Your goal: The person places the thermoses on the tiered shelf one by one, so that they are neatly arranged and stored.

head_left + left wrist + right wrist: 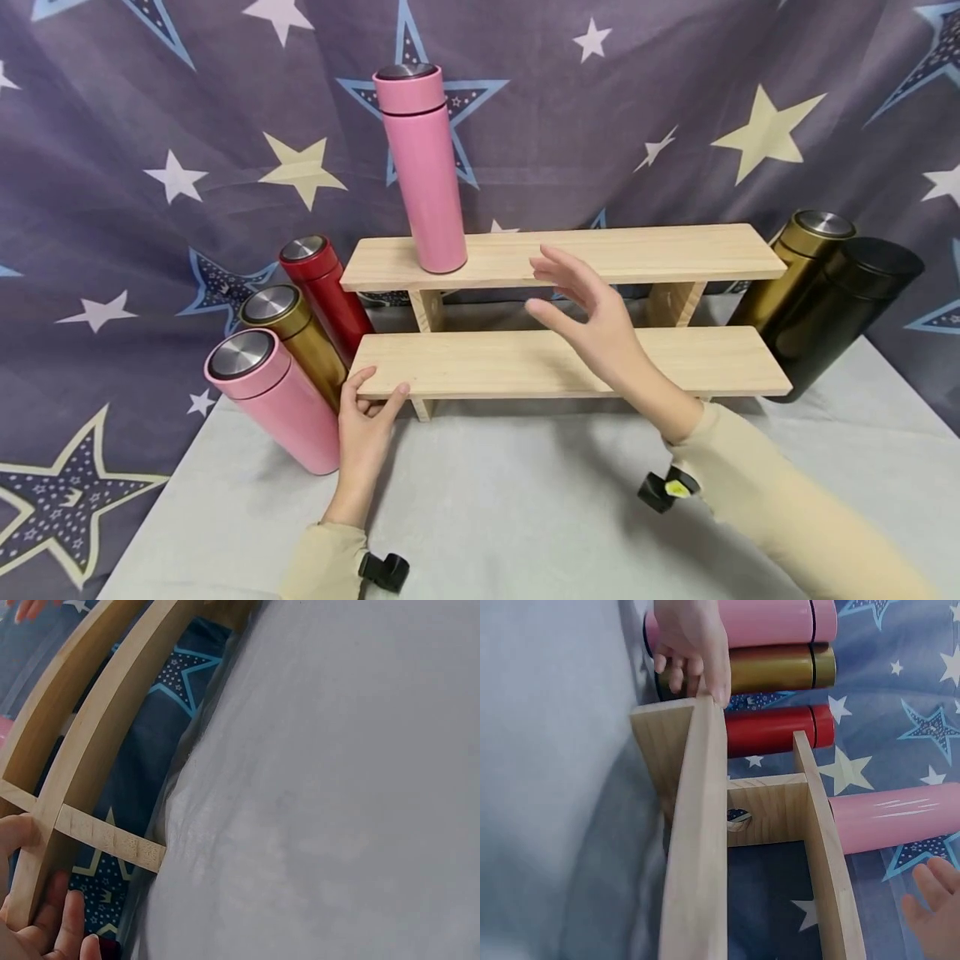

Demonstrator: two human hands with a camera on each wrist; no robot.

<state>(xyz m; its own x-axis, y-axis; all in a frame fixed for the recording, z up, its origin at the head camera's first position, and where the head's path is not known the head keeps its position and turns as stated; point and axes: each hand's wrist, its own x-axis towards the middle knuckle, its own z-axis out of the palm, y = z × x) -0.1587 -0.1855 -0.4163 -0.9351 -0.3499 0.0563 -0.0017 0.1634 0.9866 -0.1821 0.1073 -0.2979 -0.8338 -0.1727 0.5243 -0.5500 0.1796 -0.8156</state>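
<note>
A two-tier wooden shelf (495,363) stands on the table. At the left end of its lower board is my left hand (365,425), pinching the board with the thumb on one face and fingers on the other, as the left wrist view shows. On the upper board a pink thermos (426,179) stands upright. My right hand (588,321) hovers in front of the upper board, to the right of that thermos, its fingers extended and holding nothing. In the right wrist view the right hand (937,907) appears at the lower right, apart from the thermos.
Left of the shelf stand a second pink thermos (277,400), a gold thermos (296,342) and a red thermos (326,296). To its right are another gold thermos (795,258) and a black thermos (836,317). A star-patterned curtain (570,150) hangs behind the pale tabletop (495,508).
</note>
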